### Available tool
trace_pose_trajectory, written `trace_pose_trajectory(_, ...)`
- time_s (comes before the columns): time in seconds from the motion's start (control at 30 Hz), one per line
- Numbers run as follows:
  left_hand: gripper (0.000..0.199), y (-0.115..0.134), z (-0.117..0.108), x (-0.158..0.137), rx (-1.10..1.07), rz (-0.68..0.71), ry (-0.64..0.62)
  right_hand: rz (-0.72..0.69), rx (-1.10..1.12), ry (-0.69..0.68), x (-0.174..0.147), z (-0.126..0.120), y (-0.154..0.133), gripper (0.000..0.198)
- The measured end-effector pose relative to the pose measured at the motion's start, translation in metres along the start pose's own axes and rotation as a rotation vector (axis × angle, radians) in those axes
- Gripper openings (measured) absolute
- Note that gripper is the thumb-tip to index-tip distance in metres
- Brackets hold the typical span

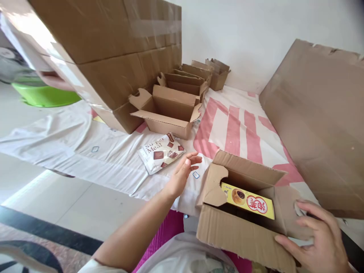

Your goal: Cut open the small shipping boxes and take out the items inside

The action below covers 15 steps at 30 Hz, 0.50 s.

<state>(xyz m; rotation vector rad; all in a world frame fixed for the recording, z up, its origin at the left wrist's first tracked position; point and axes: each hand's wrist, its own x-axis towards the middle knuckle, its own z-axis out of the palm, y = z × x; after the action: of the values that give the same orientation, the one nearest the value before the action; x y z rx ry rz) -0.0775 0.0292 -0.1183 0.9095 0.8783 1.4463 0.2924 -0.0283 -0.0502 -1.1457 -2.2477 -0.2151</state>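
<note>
An open cardboard box [241, 223] stands in front of me at the table's near edge, its flaps folded outward. Inside it lies a yellow printed carton [256, 203] with red lettering and a picture of round pastries. My right hand [318, 237] grips the box's right end, thumb on the near flap and fingers at the side flap. Stretched out left of the box, my left hand [183, 172] holds nothing, its fingers apart. Just beyond it, a white pouch [162, 153] marked "Super Meal" with brown squares lies flat on the cloth.
Several open cardboard boxes [170, 108] run in a row toward the wall. Tall stacked cartons [113, 76] border the left, and a large cardboard panel [318, 125] stands at right. A white and pink cloth [239, 129] covers the table. Beyond the cartons, another person's hand [55, 80] is near a green basin [45, 94].
</note>
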Motion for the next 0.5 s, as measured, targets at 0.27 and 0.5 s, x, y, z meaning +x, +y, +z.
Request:
trace_pose_trajectory(0.27, 0.021, 0.033, 0.013, -0.013, 0.405, 0.366, -0.102, -0.044, -0.048, -0.182, -0.026, 0.002, 0.026, 0.047)
trace_pose_trajectory(0.5, 0.048, 0.061, 0.043, -0.014, 1.069, 0.487, -0.779, 0.22, 0.259, -0.226, -0.036, 0.022, -0.007, 0.078)
